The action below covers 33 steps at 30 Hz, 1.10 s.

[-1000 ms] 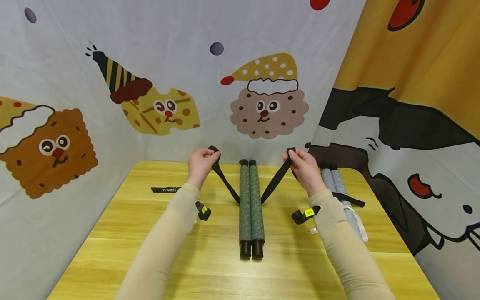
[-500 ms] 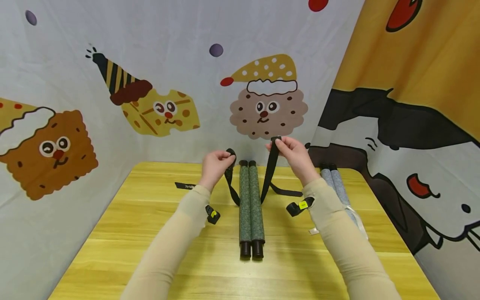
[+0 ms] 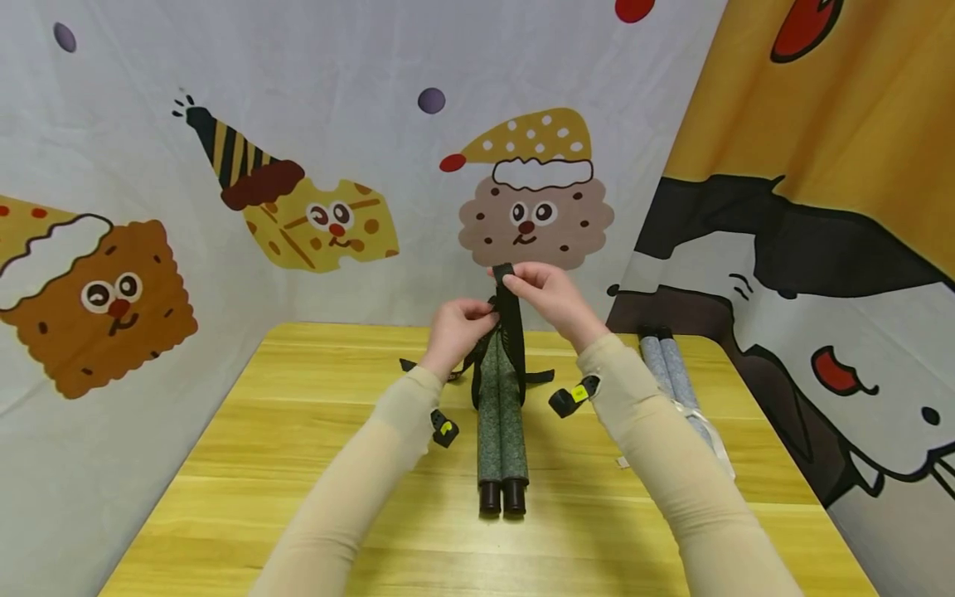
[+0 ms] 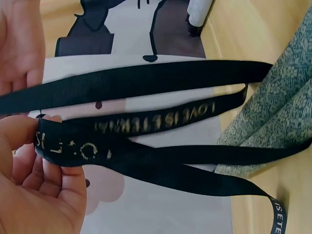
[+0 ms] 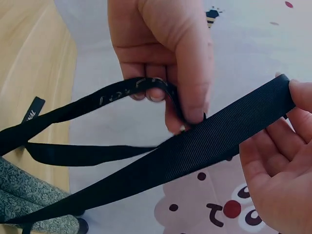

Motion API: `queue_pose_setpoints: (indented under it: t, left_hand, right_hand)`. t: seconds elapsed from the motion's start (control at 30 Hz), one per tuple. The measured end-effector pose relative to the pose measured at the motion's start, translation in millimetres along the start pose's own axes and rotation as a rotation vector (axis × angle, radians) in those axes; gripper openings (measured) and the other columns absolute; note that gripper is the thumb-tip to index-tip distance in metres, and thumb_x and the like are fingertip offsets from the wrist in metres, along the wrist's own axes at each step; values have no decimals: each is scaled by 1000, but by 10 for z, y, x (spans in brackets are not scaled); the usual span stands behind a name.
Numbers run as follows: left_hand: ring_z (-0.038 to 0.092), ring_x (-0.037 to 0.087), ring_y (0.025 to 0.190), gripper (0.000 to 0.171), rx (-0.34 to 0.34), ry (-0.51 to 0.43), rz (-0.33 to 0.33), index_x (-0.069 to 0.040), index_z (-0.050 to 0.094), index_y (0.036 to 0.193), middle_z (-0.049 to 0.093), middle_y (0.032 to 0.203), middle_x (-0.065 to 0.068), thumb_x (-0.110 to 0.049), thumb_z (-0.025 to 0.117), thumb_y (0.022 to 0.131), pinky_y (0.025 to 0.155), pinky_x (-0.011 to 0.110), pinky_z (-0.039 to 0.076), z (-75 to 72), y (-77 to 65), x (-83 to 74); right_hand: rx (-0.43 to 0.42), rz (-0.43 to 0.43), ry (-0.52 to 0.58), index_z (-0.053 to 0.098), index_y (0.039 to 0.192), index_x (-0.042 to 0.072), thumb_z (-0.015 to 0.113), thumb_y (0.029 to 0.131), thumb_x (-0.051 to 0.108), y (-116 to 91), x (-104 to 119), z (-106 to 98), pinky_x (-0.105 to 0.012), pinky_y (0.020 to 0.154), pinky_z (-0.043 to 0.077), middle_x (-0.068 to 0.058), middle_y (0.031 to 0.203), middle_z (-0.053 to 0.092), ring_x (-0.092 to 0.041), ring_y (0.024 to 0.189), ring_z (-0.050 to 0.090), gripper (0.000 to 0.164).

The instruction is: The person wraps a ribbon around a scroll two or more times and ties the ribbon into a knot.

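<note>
A green patterned scroll [image 3: 490, 431], rolled in from both sides into two parallel rolls with dark brown end knobs, lies lengthwise on the table. Around it runs a black ribbon [image 4: 146, 83] with light lettering such as "LOVE IS ETERNAL". My left hand [image 3: 453, 333] pinches one looped length of the ribbon between thumb and fingers, above the scroll's far part. Slightly higher and to the right, my right hand [image 3: 554, 297] pinches the other length, pulled up taut. The two lengths cross close together in the right wrist view. Loose ribbon tails hang out on both sides.
On the right of the wooden table [image 3: 298, 497] lies a blue-grey scroll [image 3: 675, 369] with a white ribbon [image 3: 712, 439] around it. A white cloth [image 3: 358, 133] printed with cartoon figures hangs right behind the table's far edge.
Both hands have come inward from either side of the scroll and now meet above it, the right hand also rising. The ribbon lengths, first spread apart, now overlap.
</note>
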State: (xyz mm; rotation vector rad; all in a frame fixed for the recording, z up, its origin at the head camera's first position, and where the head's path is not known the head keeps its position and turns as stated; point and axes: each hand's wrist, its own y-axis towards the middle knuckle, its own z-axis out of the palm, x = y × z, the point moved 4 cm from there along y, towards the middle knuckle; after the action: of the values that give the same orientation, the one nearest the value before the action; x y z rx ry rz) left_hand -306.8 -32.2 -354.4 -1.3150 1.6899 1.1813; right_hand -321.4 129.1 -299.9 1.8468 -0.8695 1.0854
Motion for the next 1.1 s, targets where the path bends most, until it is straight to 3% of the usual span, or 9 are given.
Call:
queue_pose_setpoints:
  t: [0.17, 0.27, 0.37, 0.53, 0.63, 0.7, 0.8, 0.87, 1.1]
  left_hand:
    - [66, 26, 90, 14, 49, -56, 42, -4, 77, 100, 74, 91, 8, -12, 68, 92, 78, 37, 53, 64, -19, -12]
    - [64, 32, 89, 14, 135, -139, 47, -1, 75, 98, 72, 89, 10, -8, 64, 93, 79, 37, 52, 100, -44, -19]
    - [60, 33, 88, 14, 230, -217, 44, 2, 72, 96, 69, 88, 9, -5, 61, 93, 81, 40, 49, 128, -69, -25]
    - [47, 22, 68, 23, 308, -234, 59, 0, 66, 80, 57, 77, 8, -16, 64, 97, 69, 35, 41, 139, -100, -39]
    - [35, 22, 61, 33, 314, -205, 79, -2, 60, 71, 51, 74, 19, -20, 63, 99, 62, 32, 33, 130, -111, -35]
    - [38, 25, 60, 34, 313, -192, 87, -1, 61, 71, 53, 73, 19, -18, 62, 100, 61, 31, 34, 121, -111, -20]
    - [42, 32, 62, 33, 305, -189, 72, -2, 64, 71, 58, 74, 17, -18, 61, 100, 60, 31, 35, 102, -112, 7]
    - [43, 34, 62, 33, 302, -191, 63, -1, 63, 71, 57, 74, 16, -17, 62, 100, 61, 32, 37, 90, -113, 19]
    - [51, 36, 66, 38, 266, -230, 36, 6, 56, 68, 51, 69, 12, -14, 62, 99, 76, 40, 52, 51, -102, 69]
  right_hand:
    - [16, 3, -58, 69, 106, -1, 58, 102, 19, 38, 36, 53, -41, 103, 40, -12, 130, 63, -22, 121, 55, 23]
    - [11, 13, -124, 68, 98, 2, 59, 102, 20, 52, 36, 63, -37, 86, 43, -9, 108, 65, -23, 96, 57, 20]
    - [13, 15, -183, 59, 86, 4, 59, 102, 21, 75, 20, 61, -37, 72, 34, -10, 85, 50, -27, 78, 43, 23]
    - [33, 10, -212, 46, 76, 7, 59, 101, 21, 127, -30, 36, -37, 70, 30, -9, 78, 37, -21, 72, 38, 32]
    - [48, 10, -219, 41, 74, 8, 59, 102, 21, 163, -55, 25, -39, 71, 30, -12, 81, 34, -26, 70, 31, 35]
    - [54, 7, -234, 41, 75, 8, 59, 102, 22, 189, -55, 22, -37, 75, 33, -16, 87, 41, -28, 74, 38, 35]
    - [69, 7, -254, 49, 82, 5, 57, 103, 23, 240, -55, 22, -40, 89, 41, -21, 114, 55, -33, 103, 52, 28]
    - [87, 23, -264, 60, 96, 3, 55, 104, 25, 266, -66, 24, -45, 103, 39, -19, 134, 54, -32, 126, 49, 24]
    - [198, 123, -251, 62, 124, -2, 43, 108, 32, 266, -252, 66, -46, 104, 42, -17, 128, 59, -31, 121, 55, 43]
